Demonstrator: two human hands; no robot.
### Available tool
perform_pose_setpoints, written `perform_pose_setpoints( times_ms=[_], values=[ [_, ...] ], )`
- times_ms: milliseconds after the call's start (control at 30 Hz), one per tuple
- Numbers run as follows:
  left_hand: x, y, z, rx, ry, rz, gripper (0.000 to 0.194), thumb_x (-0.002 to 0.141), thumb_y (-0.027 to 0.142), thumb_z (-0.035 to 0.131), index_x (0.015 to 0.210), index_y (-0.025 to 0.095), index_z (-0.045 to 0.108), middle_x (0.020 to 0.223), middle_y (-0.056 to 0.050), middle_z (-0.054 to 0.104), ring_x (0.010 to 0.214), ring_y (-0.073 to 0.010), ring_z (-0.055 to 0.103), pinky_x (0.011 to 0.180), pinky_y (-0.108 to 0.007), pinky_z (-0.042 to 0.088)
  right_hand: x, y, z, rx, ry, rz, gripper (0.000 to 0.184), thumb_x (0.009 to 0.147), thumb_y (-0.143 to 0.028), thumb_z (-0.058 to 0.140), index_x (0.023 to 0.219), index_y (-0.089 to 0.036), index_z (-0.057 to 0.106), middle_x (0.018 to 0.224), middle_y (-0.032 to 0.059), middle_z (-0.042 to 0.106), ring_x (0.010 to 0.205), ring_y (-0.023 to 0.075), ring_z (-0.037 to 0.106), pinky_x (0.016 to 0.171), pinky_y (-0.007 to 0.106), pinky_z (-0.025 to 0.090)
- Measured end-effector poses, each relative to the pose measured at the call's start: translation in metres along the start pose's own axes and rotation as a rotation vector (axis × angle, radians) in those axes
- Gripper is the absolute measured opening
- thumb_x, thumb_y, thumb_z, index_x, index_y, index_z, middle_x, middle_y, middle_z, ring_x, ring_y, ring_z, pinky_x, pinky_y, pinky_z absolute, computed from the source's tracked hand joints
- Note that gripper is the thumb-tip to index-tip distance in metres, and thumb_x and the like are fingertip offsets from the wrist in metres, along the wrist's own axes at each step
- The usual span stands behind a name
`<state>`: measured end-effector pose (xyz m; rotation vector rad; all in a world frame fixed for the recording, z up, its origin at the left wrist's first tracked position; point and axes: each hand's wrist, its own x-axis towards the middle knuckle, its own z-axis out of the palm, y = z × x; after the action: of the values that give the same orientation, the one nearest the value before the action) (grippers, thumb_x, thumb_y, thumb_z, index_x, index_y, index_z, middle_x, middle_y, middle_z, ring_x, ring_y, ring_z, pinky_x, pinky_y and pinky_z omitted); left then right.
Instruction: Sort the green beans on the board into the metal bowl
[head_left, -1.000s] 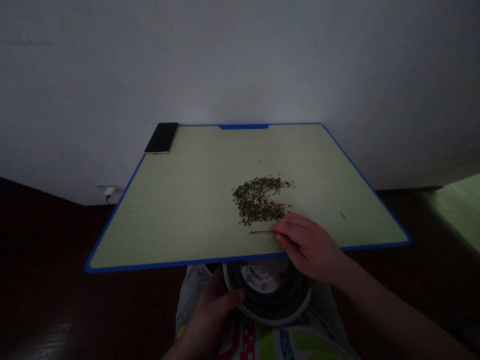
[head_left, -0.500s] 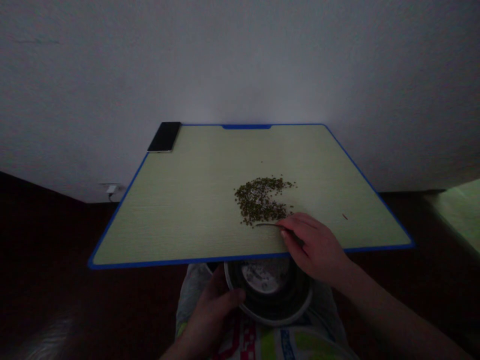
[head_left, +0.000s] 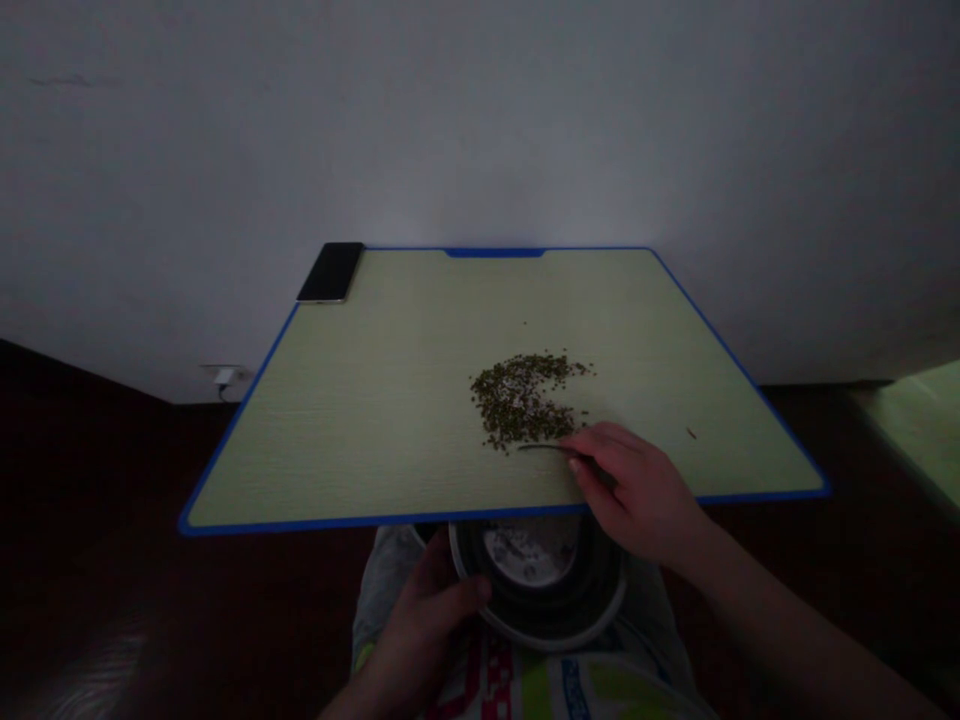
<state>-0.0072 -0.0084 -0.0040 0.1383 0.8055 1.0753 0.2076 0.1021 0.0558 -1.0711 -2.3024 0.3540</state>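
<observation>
Running this remotely: my right hand (head_left: 634,490) pinches a thin stick (head_left: 538,447) just beside the seeds (head_left: 511,402) on the counter (head_left: 337,420), left hand (head_left: 427,615) grips the bowl (head_left: 555,612) below. Guessing I'm working the seeds' near edge; next move wants a light touch imo.

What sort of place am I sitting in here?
Probably a room in a home: a pale wood-grain tabletop with blue edging stands by a plain greyish wall, and a small white plug sits low on that wall.
</observation>
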Motion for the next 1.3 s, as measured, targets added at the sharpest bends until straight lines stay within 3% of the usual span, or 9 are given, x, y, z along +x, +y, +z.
perform_pose_setpoints(
  times_ms=[467, 700, 1300],
  values=[
    [0.0, 0.0, -0.003, 0.01, -0.028, 0.011, 0.069, 0.071, 0.009, 0.074, 0.135, 0.02, 0.05, 0.124, -0.014, 0.072, 0.118, -0.0332, 0.063, 0.106, -0.047, 0.044, 0.014, -0.005, 0.0, 0.103, -0.161, 0.008, 0.019, 0.09, -0.016, 0.05, 0.103, -0.015, 0.064, 0.089, 0.009, 0.07, 0.083, 0.0194, 0.064, 0.071, 0.033, 0.052],
    [-0.002, -0.002, -0.006, 0.008, -0.043, 0.0, 0.068, 0.073, 0.007, 0.072, 0.135, 0.023, 0.05, 0.128, -0.013, 0.07, 0.119, -0.0319, 0.063, 0.106, -0.045, 0.045, 0.012, -0.009, -0.002, 0.153, -0.224, -0.063, 0.017, 0.091, -0.014, 0.05, 0.101, -0.017, 0.064, 0.088, 0.0066, 0.07, 0.084, 0.0179, 0.063, 0.076, 0.033, 0.052],
    [-0.001, 0.001, -0.002, 0.041, -0.009, 0.007, 0.066, 0.068, 0.01, 0.076, 0.129, 0.022, 0.056, 0.128, -0.012, 0.07, 0.117, -0.0331, 0.065, 0.104, -0.045, 0.047, -0.009, -0.006, -0.002, 0.205, -0.131, -0.255, 0.021, 0.089, -0.009, 0.049, 0.104, -0.016, 0.062, 0.086, 0.0073, 0.069, 0.082, 0.0177, 0.061, 0.078, 0.034, 0.054]
  ],
)
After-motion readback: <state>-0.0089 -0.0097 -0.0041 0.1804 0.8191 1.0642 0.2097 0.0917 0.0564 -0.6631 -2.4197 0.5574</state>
